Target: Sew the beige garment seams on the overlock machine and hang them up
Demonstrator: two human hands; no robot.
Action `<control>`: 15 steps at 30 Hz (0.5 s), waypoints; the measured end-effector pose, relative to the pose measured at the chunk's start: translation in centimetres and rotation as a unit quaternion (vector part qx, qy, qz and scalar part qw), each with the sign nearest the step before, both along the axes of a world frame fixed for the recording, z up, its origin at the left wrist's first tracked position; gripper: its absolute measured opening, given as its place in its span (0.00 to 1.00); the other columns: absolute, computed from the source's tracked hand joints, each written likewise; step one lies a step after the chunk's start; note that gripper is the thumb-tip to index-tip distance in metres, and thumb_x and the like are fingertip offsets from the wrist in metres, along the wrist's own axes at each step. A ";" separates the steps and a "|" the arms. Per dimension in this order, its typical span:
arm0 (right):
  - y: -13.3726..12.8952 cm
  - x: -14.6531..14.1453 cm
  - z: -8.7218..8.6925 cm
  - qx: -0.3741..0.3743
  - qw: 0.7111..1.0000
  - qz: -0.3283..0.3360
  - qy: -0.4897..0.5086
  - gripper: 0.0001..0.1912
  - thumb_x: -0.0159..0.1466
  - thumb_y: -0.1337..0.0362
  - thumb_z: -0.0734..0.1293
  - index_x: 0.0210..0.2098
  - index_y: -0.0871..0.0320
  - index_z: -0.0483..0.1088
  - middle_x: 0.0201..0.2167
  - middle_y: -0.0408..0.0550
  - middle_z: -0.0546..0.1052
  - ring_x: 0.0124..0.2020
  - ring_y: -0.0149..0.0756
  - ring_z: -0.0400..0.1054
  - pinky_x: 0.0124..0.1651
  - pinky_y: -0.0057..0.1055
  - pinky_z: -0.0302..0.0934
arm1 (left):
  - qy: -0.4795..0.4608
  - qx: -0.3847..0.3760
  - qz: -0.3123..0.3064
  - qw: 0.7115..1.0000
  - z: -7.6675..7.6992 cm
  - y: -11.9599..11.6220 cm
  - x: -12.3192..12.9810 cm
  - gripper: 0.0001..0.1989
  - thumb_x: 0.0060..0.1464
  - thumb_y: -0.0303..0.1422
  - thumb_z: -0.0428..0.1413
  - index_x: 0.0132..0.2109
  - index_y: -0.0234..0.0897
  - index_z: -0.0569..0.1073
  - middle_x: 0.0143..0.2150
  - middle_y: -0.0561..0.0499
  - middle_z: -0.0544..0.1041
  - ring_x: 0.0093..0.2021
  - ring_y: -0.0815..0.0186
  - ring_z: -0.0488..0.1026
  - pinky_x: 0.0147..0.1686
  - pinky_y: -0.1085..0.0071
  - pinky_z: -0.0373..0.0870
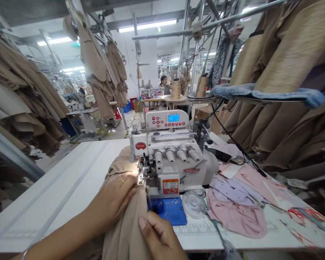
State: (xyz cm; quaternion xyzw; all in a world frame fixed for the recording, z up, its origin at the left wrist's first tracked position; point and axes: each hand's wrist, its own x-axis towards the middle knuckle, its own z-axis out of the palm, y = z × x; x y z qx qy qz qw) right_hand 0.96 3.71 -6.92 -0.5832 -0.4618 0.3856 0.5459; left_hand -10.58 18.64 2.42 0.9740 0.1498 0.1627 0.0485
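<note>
A beige fabric piece (130,224) runs from the table's front edge up under the lit presser foot of a white overlock sewing machine (176,151). My left hand (119,193), with a ring on one finger, lies on the fabric just in front of the foot. Its fingers are stretched toward the needle area; the thumb is hidden. Lower and to the right, my right hand (159,233) pinches the fabric's right edge between thumb and fingers. Beside that edge is the machine's blue plate (172,211).
Pink and lavender fabric pieces (238,202) lie right of the machine, near a phone (219,154) and a clear round plastic piece (194,204). Large thread cones (289,54) stand on a raised holder at upper right. Brown garments (18,79) hang on both sides. A person (165,85) sits farther back.
</note>
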 end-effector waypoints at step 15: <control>-0.2 -1.5 -2.2 0.070 0.977 -0.055 -0.191 0.15 0.70 0.58 0.59 0.29 0.55 0.70 0.30 0.45 0.73 0.31 0.35 0.71 0.30 0.26 0.55 | 0.007 -0.083 0.118 0.989 0.9 -1.4 2.1 0.13 0.67 0.38 0.45 0.37 0.39 0.69 0.38 0.48 0.74 0.40 0.56 0.69 0.40 0.60 0.64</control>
